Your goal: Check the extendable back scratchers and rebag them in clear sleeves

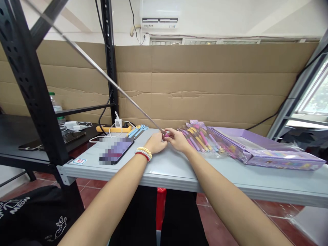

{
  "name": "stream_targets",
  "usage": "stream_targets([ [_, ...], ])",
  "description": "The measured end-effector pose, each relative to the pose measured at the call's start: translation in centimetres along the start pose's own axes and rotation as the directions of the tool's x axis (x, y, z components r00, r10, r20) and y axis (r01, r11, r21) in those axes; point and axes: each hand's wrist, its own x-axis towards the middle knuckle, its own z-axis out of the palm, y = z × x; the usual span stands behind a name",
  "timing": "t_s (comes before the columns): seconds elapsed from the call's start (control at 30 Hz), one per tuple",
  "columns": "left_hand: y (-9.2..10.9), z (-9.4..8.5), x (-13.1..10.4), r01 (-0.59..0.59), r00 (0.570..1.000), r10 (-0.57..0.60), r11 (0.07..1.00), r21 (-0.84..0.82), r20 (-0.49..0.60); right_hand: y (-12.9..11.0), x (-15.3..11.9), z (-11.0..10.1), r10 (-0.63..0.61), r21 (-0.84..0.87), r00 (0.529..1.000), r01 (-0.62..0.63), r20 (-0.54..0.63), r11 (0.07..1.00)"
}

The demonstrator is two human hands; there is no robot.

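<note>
My left hand point(156, 142), with beaded bracelets at the wrist, is closed on the lower end of a long thin metal rod point(107, 78) that slants up to the upper left. Touching the same end, my right hand point(175, 139) pinches a small pink piece point(167, 135). Both hands are close together above the grey table point(169, 171). Right of them lie plastic-wrapped tools with pink, purple and yellow handles point(202, 138). Blue-handled tools with claw-like ends point(138, 131) lie left of my hands, behind a phone point(116, 150).
An open purple box point(282, 159) stands on the right of the table. At the back left are an orange power strip point(102, 128) and white cables. A black metal post point(38, 82) rises at the left, and cardboard point(210, 82) lines the back.
</note>
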Motion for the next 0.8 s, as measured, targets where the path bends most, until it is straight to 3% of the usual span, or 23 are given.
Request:
stream_targets([
  [0.13, 0.2, -0.3, -0.1, -0.015, 0.999, 0.016, 0.998, 0.053, -0.029, 0.0, 0.2, 0.2, -0.017, 0.036, 0.999, 0.018, -0.030, 0.999],
  [0.37, 0.7, 0.0, -0.2, -0.064, 0.997, 0.073, 0.975, 0.211, -0.035, 0.6, 0.4, 0.8, 0.038, 0.166, 0.999, -0.043, 0.037, 0.985],
  [0.53, 0.9, 0.1, -0.3, -0.073, 0.997, 0.078, 0.965, 0.250, -0.008, 0.6, 0.5, 1.3, 0.015, 0.157, 0.998, -0.005, -0.066, 0.988],
  [0.6, 0.9, 0.1, -0.3, -0.074, 0.997, 0.080, 0.961, 0.267, -0.012, 0.3, 0.6, 1.4, 0.056, 0.218, 0.996, -0.039, -0.073, 0.975],
  [0.73, 1.0, 0.0, -0.3, -0.062, 0.994, 0.085, 0.958, 0.281, -0.070, -0.8, 0.5, 1.0, 0.175, 0.415, 0.983, -0.181, 0.053, 0.892],
  [0.8, 1.1, -0.1, -0.2, -0.033, 0.993, 0.063, 0.961, 0.273, -0.104, -1.4, 0.4, 0.4, 0.209, 0.458, 0.977, -0.198, 0.027, 0.866],
])
